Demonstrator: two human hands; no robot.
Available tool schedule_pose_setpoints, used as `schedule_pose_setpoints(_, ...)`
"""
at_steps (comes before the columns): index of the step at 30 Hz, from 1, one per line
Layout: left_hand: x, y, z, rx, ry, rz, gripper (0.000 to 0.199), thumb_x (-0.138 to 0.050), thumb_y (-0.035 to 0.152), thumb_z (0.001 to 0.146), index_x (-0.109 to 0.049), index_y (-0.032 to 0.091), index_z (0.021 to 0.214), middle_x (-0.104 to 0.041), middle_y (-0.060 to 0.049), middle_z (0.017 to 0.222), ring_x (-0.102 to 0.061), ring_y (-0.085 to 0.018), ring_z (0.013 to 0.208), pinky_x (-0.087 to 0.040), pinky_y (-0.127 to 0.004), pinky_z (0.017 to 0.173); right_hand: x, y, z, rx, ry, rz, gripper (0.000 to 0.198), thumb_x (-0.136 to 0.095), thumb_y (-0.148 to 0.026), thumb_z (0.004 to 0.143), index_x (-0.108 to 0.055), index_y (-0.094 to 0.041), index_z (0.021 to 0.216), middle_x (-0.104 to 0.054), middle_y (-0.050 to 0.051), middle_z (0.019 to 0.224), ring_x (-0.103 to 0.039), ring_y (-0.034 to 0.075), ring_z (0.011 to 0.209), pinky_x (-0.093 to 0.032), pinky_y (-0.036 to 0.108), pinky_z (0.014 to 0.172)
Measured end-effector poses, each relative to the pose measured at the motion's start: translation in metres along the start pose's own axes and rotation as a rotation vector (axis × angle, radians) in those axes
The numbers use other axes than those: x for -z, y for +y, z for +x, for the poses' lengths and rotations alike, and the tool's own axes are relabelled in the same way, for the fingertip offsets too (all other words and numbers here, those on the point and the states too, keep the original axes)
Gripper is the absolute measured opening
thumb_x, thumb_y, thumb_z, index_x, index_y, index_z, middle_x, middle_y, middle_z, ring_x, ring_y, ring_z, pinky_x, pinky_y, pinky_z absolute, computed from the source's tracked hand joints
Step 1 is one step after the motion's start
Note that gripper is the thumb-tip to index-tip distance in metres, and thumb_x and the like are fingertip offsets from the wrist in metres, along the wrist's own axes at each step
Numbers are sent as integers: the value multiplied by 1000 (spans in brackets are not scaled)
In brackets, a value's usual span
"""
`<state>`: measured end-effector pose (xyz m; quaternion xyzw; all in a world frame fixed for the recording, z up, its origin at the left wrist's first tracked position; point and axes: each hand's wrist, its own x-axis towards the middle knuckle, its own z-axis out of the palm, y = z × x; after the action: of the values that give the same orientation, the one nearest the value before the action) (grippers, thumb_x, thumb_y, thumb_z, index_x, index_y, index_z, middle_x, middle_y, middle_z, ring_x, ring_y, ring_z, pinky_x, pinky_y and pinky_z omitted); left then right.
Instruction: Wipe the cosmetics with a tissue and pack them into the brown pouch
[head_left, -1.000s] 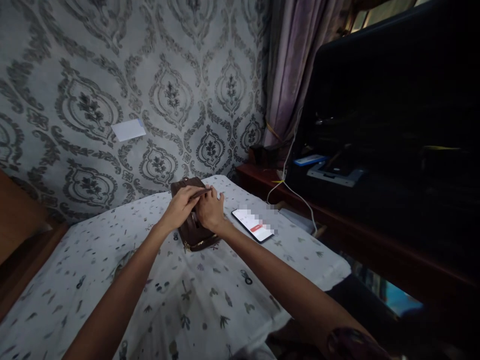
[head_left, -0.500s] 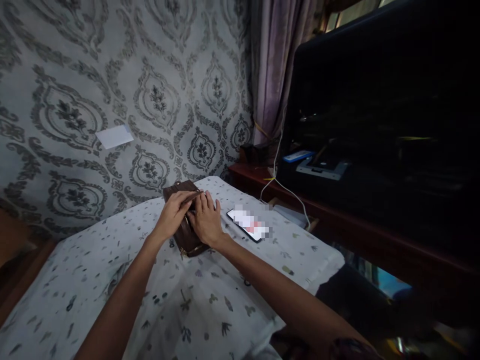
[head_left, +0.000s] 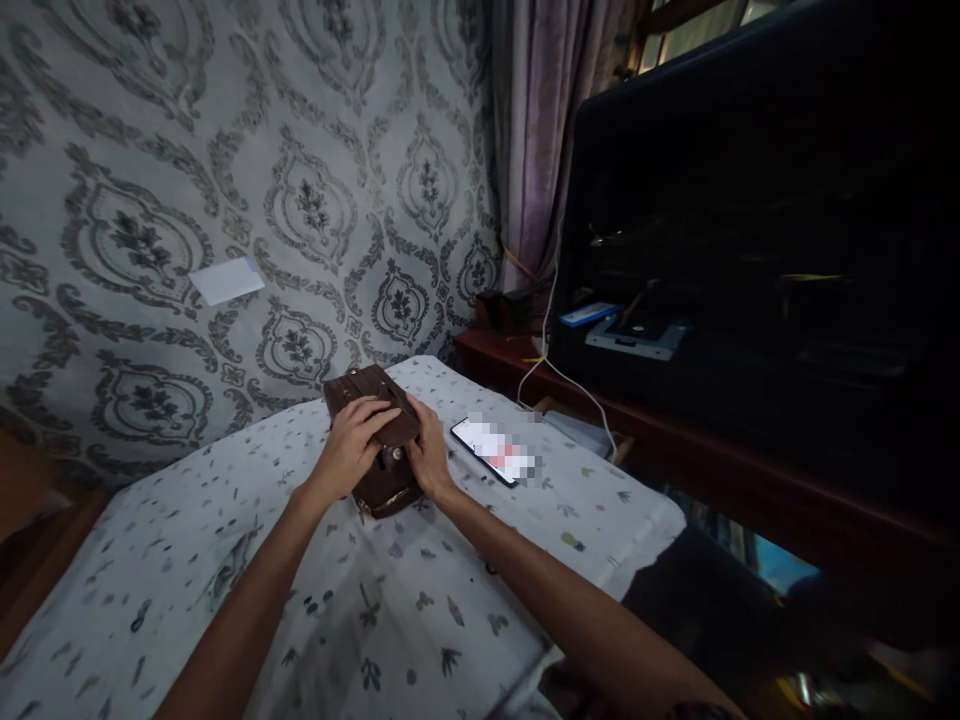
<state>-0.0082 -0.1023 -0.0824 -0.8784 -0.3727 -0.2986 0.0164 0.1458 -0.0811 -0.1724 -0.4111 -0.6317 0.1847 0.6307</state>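
Observation:
A brown wallet (head_left: 386, 494) with a gold zipper along its near end lies on the patterned white cloth (head_left: 420, 640). Its flap (head_left: 399, 430) hangs slightly raised over the body, and a round metal snap shows just below the flap's edge. My left hand (head_left: 343, 450) grips the wallet from the left, fingers laid across the flap. On the opposite side, my right hand (head_left: 430, 452) is wrapped round the wallet's right edge, its fingertips partly hidden behind the flap. A phone (head_left: 491, 452) with a lit, blurred screen rests just right of my right hand.
Behind the cloth-covered surface stands a wall with a white card (head_left: 226, 281) on it. A large dark television screen (head_left: 750, 230) fills the right side, above a reddish-brown stand (head_left: 495, 352). White cables (head_left: 581, 385) hang beside the cloth's far right edge.
The flap has come down towards the wallet's near end. My right hand has shifted from on top of the wallet to its right edge; my left hand now lies over the flap.

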Motion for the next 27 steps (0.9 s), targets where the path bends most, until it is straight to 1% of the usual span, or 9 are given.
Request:
schedule_pose_setpoints(3,-4,-1,-7,-41,-7,91,54,-42,7,87,-57,26,136,-55,-9,137,-40,-27,135,-34,-53,114,2,5,-3,51,-22,50,68,-35,-63,95,-43,-19,147,-52,14,141,-47,28,132,-36,50,113)
schedule_pose_setpoints(5,-3,-2,-10,-77,-41,144,54,-45,12,90,-51,26,142,-51,-11,142,-36,-30,138,-33,-54,115,4,8,-6,56,-26,87,69,-33,-64,95,-42,-21,148,-50,13,144,-44,28,135,-34,50,115)
schedule_pose_setpoints(7,1,-2,-11,-113,-98,190,57,-56,30,91,-44,26,147,-45,-13,148,-31,-34,142,-31,-57,115,4,10,-9,26,-31,133,66,-33,-62,96,-43,-22,147,-47,12,148,-41,27,139,-30,49,118)
schedule_pose_setpoints(9,5,-2,-11,-131,-160,214,77,-65,54,84,-37,27,151,-40,-14,153,-27,-39,144,-29,-60,115,5,10,-10,-37,-31,187,61,-31,-59,98,-47,-23,146,-46,10,151,-38,25,142,-26,48,120)
schedule_pose_setpoints(11,8,-1,-11,-125,-203,217,86,-63,65,81,-33,28,153,-37,-14,156,-25,-39,146,-29,-60,116,6,8,-10,-97,-26,239,58,-29,-57,100,-50,-24,143,-46,8,152,-37,23,143,-23,48,122)
schedule_pose_setpoints(16,8,0,-9,-63,-168,213,48,-40,38,101,-42,29,148,-43,-9,153,-27,-29,147,-30,-54,118,13,-1,-11,-129,-19,279,57,-27,-56,102,-54,-24,140,-47,8,151,-36,21,144,-23,47,123)
schedule_pose_setpoints(21,7,0,-9,-80,-134,150,47,-49,25,95,-50,29,143,-45,-10,150,-30,-30,144,-33,-55,116,15,-3,-14,-51,-63,112,53,-35,-53,101,-57,-22,137,-40,12,154,-34,23,145,-25,48,122)
schedule_pose_setpoints(24,10,0,-7,-54,-113,46,44,-53,26,93,-56,29,137,-49,-10,147,-35,-31,142,-32,-56,116,11,-2,-16,-14,-67,-9,51,-39,-48,100,-52,-22,142,-37,13,155,-32,24,146,-26,49,121)
schedule_pose_setpoints(27,18,-2,0,8,-23,-110,40,-51,29,94,-57,29,134,-50,-10,146,-41,-28,138,-34,-51,115,7,-3,-18,-9,-66,-67,49,-35,-44,102,-47,-25,145,-33,11,158,-28,23,148,-26,50,121)
